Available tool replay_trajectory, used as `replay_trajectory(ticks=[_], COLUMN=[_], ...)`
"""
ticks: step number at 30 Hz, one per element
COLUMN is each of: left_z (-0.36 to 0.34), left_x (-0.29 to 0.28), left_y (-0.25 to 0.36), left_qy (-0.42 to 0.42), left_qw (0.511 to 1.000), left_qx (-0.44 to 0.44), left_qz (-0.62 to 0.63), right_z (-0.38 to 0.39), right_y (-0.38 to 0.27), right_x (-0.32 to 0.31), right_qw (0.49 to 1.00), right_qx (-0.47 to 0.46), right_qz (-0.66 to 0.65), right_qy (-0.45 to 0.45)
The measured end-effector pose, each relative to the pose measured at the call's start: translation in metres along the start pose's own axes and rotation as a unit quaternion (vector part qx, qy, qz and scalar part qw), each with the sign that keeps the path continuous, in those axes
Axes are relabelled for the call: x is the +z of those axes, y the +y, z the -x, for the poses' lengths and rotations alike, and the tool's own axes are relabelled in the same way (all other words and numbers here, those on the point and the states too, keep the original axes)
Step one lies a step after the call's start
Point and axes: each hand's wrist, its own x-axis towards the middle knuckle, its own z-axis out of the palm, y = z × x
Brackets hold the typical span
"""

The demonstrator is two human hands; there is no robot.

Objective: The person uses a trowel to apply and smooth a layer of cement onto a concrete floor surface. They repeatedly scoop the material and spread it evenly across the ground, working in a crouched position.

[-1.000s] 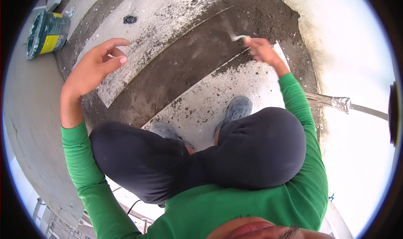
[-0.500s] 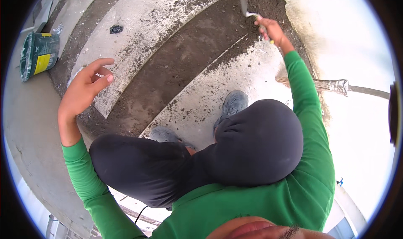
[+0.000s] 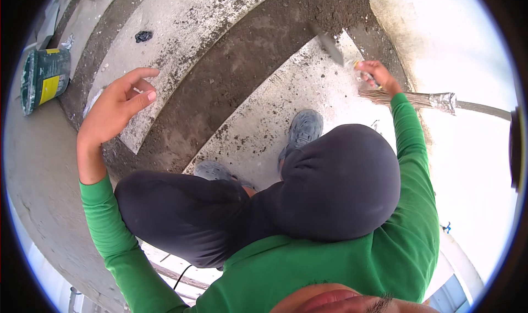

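Note:
In my right hand (image 3: 378, 75) is a trowel (image 3: 331, 50), gripped by its handle, with its grey blade reaching left over the corner of the pale step slab (image 3: 313, 74). The blade is smeared by motion, and I cannot tell whether it touches the slab. Dark, wet-looking mortar (image 3: 236, 74) fills the curved strip between this slab and the farther pale slab (image 3: 181, 24). My left hand (image 3: 118, 104) hangs over the left end of the farther slab, fingers apart and holding nothing.
A twig broom (image 3: 404, 98) lies at the right by the white wall (image 3: 462, 49). At the far left a dark green bucket (image 3: 47, 79) with yellow patches lies tipped. A black lump (image 3: 143, 36) rests on the farther slab. My shoes (image 3: 305, 129) stand on the near slab.
My right hand has drawn the trowel nearer and slightly right, from the dark mortar to the slab's corner. That corner now shows paler, with less dark material. My left hand has shifted slightly.

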Motion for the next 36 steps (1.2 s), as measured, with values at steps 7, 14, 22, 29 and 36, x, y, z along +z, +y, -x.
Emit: replay_trajectory(ticks=[7,14,22,29,36], left_z=[0.014,0.002,0.022,0.000,0.006], left_x=[-0.003,0.002,-0.006,-0.001,0.006], left_y=[0.010,0.014,-0.015,0.003,-0.002], left_qy=[0.004,-0.013,0.006,-0.028,-0.050], left_qw=[1.000,1.000,1.000,0.999,0.997], left_qx=[-0.021,-0.027,-0.018,0.004,0.001], left_qz=[0.011,0.003,0.006,-0.035,-0.067], right_z=[-0.011,-0.002,-0.002,-0.009,-0.061], right_y=[0.002,-0.050,-0.075,-0.132,-0.121], right_x=[0.034,0.148,0.084,0.225,0.149], right_qw=[0.970,0.993,0.989,0.979,0.986], right_qx=[-0.056,-0.050,-0.129,-0.122,-0.063], right_qz=[-0.135,0.014,-0.039,0.025,0.011], right_qy=[0.194,-0.110,0.065,-0.158,-0.154])
